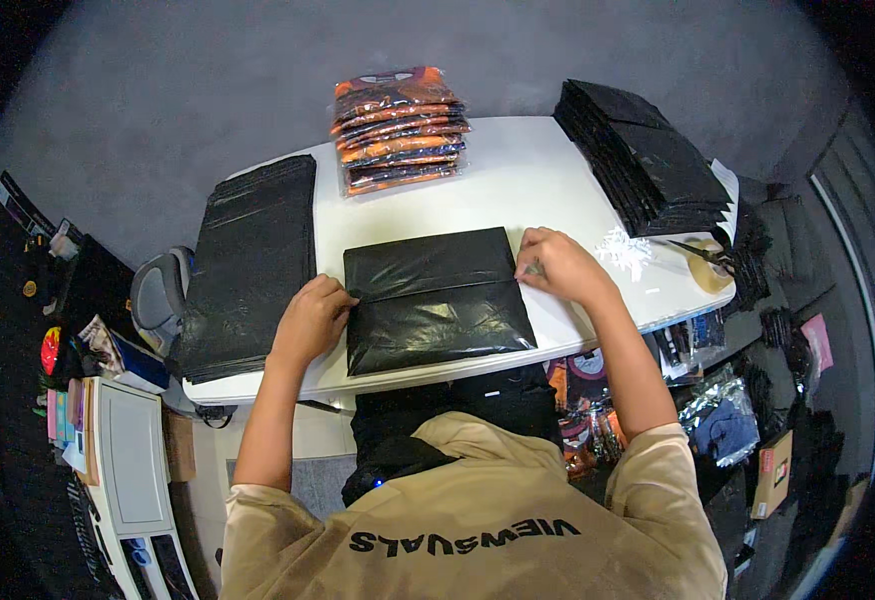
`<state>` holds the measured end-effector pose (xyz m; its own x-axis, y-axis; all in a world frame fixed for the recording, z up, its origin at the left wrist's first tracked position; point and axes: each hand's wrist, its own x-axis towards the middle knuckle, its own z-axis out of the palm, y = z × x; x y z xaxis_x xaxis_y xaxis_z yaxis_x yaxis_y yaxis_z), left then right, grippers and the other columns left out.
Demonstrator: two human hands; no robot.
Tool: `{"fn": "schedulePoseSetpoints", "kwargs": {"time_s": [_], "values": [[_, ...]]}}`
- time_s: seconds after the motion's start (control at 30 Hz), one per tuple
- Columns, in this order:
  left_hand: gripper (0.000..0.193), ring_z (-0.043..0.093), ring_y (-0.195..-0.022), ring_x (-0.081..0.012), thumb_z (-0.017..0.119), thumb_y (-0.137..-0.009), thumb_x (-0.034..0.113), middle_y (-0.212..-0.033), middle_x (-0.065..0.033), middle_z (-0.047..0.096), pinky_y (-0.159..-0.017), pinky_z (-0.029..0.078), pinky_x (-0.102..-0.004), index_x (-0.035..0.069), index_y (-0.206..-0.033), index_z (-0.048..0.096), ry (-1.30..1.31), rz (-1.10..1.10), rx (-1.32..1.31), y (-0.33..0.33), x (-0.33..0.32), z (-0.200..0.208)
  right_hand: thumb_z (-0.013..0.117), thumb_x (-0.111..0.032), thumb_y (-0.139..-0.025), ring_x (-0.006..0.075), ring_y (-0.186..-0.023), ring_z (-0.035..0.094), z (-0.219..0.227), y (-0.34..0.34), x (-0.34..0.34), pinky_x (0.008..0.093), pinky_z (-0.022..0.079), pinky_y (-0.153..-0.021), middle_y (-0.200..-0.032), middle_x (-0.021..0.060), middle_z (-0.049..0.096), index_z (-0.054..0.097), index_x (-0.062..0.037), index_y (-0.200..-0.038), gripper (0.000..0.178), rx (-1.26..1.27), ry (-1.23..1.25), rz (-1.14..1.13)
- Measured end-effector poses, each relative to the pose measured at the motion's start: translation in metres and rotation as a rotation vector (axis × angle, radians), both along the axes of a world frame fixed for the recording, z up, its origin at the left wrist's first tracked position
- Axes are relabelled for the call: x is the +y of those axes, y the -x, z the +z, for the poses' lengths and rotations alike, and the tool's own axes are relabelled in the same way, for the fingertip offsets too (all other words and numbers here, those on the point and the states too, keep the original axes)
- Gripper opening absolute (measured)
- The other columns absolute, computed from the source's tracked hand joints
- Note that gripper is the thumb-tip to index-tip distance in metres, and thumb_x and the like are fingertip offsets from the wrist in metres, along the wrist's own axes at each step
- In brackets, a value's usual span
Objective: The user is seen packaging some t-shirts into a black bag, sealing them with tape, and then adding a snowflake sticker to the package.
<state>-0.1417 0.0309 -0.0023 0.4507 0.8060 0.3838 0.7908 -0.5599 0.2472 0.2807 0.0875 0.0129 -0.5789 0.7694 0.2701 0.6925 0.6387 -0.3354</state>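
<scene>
A black plastic mailer (438, 315) lies flat near the front edge of the white table (513, 170), its top flap folded down across it. Curled fingers of my left hand (316, 315) pinch its left edge, close to the end of the flap. On the opposite side, my right hand (558, 265) has thumb and fingers closed at the right edge, near the flap's other end. A small pale glint shows between those right fingers, too small to name. The mailer looks smooth and slightly puffed.
Flat black mailers (253, 265) lie piled on the left. At the back stands a stack of clear-bagged orange and black garments (398, 135). Filled black mailers (648, 150) are stacked at the far right, near white paper scraps (623, 250), scissors (703, 254) and a tape roll (710, 270).
</scene>
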Motion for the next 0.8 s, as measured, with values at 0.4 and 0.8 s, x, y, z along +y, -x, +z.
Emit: {"fn": "schedulePoseSetpoints", "kwargs": {"time_s": [0.4, 0.8], "values": [[0.015, 0.066, -0.099, -0.0316, 0.077, -0.077, -0.002, -0.094, -0.0118, 0.068, -0.090, 0.057, -0.0423, 0.000, -0.091, 0.074, 0.019, -0.001, -0.023, -0.002, 0.004, -0.001, 0.066, -0.045, -0.100, 0.0404, -0.127, 0.062, -0.044, 0.118, 0.075, 0.0495, 0.050, -0.109, -0.136, 0.0209, 0.067, 0.068, -0.0110, -0.138, 0.051, 0.130, -0.010, 0.119], [0.012, 0.064, -0.105, -0.0346, 0.072, -0.077, 0.000, -0.100, -0.0136, 0.067, -0.092, 0.054, -0.0454, 0.001, -0.089, 0.069, 0.013, 0.105, -0.008, -0.009, -0.001, 0.013, 0.042, -0.063, -0.107, 0.0417, -0.162, 0.018, -0.046, 0.099, -0.003, 0.0641, 0.016, -0.129, -0.175, 0.0186, 0.023, 0.037, -0.0243, -0.166, 0.071, -0.218, 0.084, -0.096]]}}
